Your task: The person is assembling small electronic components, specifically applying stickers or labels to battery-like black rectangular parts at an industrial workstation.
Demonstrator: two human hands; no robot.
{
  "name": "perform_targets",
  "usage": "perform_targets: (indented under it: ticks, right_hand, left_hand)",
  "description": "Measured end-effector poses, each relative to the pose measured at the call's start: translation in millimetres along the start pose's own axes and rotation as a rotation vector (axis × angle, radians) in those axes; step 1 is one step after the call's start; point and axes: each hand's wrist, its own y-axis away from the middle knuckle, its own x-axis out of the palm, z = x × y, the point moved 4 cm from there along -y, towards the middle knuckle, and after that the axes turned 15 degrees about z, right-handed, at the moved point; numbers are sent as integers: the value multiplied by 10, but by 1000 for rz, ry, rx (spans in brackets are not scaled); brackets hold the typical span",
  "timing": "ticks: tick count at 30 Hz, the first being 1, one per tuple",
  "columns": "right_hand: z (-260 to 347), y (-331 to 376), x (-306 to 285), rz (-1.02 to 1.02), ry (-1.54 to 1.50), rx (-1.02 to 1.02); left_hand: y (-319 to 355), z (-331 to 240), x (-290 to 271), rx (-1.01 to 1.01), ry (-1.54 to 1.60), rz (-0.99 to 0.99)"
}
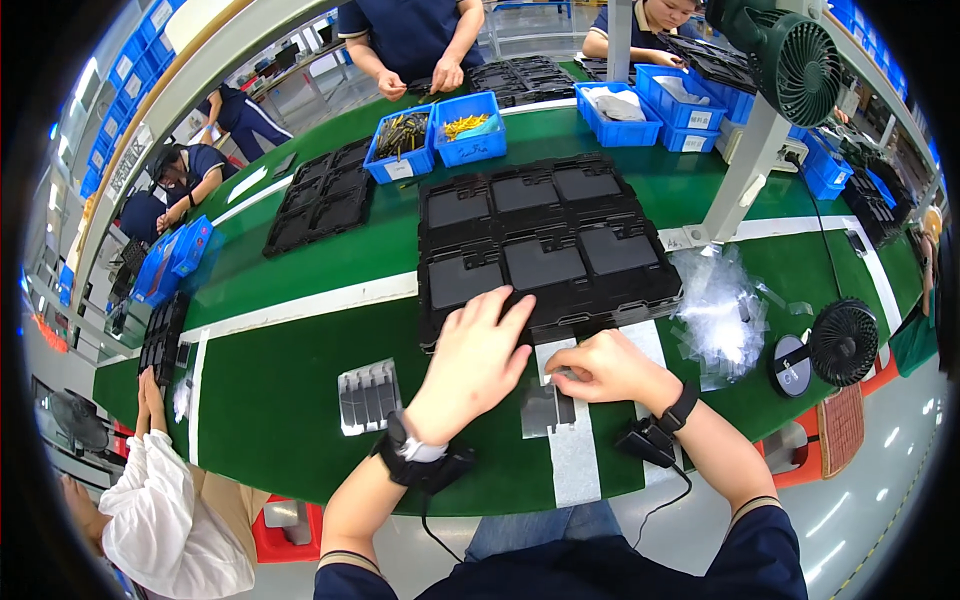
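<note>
The fingers of my left hand (474, 352) are spread and reach over the near edge of a black plastic tray (640, 272) with several dark flat panels in its compartments. My right hand (606, 366) is closed in a pinch just in front of that tray. What its fingertips hold, if anything, is too small to make out. Below that hand lies a clear film sheet (540, 412) with dark strips, partly over a white band on the green table. To the left of my left wrist is another clear sheet with dark strips (369, 397).
A heap of clear film scraps (722, 312) lies to the right, beside a small black fan (841, 342). Blue bins (470, 148) stand behind the tray, another black tray (315, 203) to its left. A metal post (745, 185) rises at right. Co-workers sit and stand around the table.
</note>
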Motion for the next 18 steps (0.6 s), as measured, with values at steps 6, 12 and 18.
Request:
perform_targets:
  ticks: [6,12,18]
  right_hand:
    - [309,-33,-194,-428,157,-240]
    - [775,-281,11,-304,369,-467]
    - [773,-366,213,-242,156,-490]
  left_hand:
    - [-140,-82,517,-153,-193,33]
    - [-180,-105,519,-173,-171,32]
    - [-111,-175,542,-191,-246,-21]
